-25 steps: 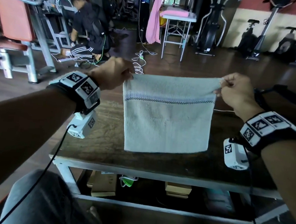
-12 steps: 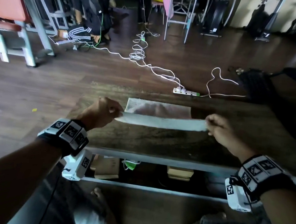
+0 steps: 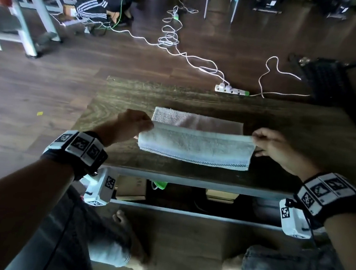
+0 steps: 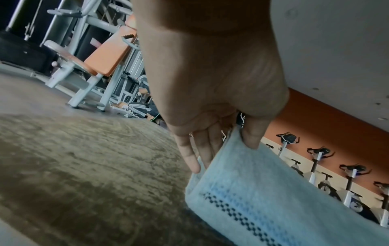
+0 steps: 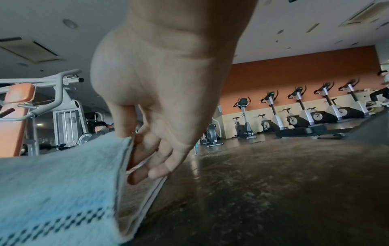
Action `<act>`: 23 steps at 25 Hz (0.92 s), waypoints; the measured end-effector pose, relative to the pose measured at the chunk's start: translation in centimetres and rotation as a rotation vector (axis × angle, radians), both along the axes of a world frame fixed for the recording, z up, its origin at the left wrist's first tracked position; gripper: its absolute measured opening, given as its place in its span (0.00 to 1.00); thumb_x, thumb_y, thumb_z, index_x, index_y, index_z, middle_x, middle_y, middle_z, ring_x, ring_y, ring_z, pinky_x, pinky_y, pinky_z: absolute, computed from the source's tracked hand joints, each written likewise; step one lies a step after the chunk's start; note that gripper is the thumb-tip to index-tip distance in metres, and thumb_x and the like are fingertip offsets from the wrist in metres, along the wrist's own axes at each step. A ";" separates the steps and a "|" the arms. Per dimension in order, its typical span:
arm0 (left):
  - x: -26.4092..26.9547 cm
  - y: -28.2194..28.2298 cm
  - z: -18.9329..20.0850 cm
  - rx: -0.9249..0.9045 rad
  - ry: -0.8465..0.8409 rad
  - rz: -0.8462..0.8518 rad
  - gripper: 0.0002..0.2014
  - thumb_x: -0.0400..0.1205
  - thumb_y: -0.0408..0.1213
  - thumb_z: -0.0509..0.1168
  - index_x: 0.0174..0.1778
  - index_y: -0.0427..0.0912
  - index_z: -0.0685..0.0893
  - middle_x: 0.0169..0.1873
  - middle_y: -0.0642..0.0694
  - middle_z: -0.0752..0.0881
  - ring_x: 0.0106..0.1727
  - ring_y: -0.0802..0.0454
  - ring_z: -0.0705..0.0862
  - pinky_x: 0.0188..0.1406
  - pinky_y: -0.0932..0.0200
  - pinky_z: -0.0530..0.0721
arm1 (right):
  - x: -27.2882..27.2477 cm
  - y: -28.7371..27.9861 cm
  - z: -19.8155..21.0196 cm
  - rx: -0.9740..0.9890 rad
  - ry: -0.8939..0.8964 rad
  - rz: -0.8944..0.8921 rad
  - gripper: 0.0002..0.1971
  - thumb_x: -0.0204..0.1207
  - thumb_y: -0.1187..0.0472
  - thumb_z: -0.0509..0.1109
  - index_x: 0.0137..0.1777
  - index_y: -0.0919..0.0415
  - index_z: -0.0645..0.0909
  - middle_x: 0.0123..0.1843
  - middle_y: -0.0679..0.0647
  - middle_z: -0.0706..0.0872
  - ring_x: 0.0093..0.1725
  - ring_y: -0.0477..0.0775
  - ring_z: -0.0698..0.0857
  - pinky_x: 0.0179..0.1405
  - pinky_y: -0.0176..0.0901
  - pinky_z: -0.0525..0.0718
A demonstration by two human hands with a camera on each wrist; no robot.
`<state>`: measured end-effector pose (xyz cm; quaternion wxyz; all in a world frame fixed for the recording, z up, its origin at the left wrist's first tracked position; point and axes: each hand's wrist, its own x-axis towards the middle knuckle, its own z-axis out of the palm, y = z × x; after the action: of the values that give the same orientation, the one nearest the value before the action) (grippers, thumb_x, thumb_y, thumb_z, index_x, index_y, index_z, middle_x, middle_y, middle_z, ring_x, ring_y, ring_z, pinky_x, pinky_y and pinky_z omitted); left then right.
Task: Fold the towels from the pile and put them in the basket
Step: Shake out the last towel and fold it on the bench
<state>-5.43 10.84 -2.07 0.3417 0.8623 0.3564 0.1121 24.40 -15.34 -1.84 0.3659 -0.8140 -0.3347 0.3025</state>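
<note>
Nearest the head cam: person's knees in denim shorts (image 3: 105,252) and bare feet on the wood floor, w/ cardboard boxes (image 3: 131,188) on the lower shelf under the table.

Left hand (image 3: 130,126) pinches the left end of a light blue towel (image 3: 195,146), thumb on top, fingers underneath; the left wrist cam shows the thumb (image 4: 251,133) pressed on the cloth and the other fingers fairly straight below it. Right hand (image 3: 273,147) pinches the right end the same way, thumb over, fingers curled under the edge. Both wrists carry marker bands + white cam units.

Towel is stretched between the hands, just above the dark wooden table (image 3: 303,134), folded over on itself. Its near hem w/ a dark checkered stripe (image 3: 192,158) hangs toward the tabletop; can't tell if it touches. A paler layer of towel (image 3: 197,122) lies flat on the table right behind the held part, prob. the same cloth.

Beyond the table's far edge: white power strip (image 3: 231,89) on the floor, white cable (image 3: 171,38) coiling away. Far left, a gym machine frame (image 3: 32,12) and a crouching person in black w/ striped trousers (image 3: 91,10). Wrist cams show exercise bikes (image 5: 305,109) along an orange wall.
</note>
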 end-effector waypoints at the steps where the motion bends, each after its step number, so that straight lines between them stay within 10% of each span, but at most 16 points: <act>1: 0.5 0.3 -0.3 -0.020 -0.034 0.034 0.06 0.81 0.38 0.71 0.43 0.40 0.87 0.36 0.38 0.87 0.34 0.46 0.83 0.41 0.53 0.84 | 0.2 0.4 -0.1 0.049 -0.021 -0.049 0.08 0.86 0.64 0.63 0.46 0.54 0.79 0.48 0.55 0.86 0.52 0.59 0.87 0.52 0.56 0.86; 7: 5.7 3.2 -2.2 0.045 -0.056 0.234 0.10 0.78 0.44 0.72 0.42 0.40 0.90 0.32 0.43 0.87 0.31 0.52 0.80 0.28 0.65 0.74 | 2.9 5.3 -2.3 -0.063 -0.263 -0.195 0.07 0.82 0.55 0.68 0.42 0.47 0.79 0.45 0.47 0.84 0.49 0.52 0.84 0.53 0.52 0.83; 14: 9.5 5.5 -4.2 0.130 -0.006 0.281 0.11 0.78 0.46 0.72 0.47 0.42 0.91 0.45 0.39 0.91 0.50 0.43 0.88 0.48 0.55 0.83 | 4.2 9.1 -4.2 -0.124 -0.342 -0.288 0.02 0.83 0.58 0.67 0.51 0.54 0.80 0.48 0.51 0.83 0.43 0.48 0.81 0.37 0.40 0.76; 23: 10.2 6.6 -5.1 0.148 0.049 0.225 0.07 0.76 0.39 0.74 0.45 0.40 0.87 0.40 0.43 0.88 0.35 0.50 0.84 0.24 0.67 0.79 | 4.7 9.2 -5.2 -0.120 -0.482 -0.098 0.05 0.83 0.63 0.68 0.52 0.62 0.84 0.42 0.51 0.83 0.36 0.43 0.79 0.30 0.37 0.74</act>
<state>4.79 17.41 -7.13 0.2536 0.8422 0.4500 0.1545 29.07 -6.13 -7.02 0.2406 -0.8981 -0.3539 0.1011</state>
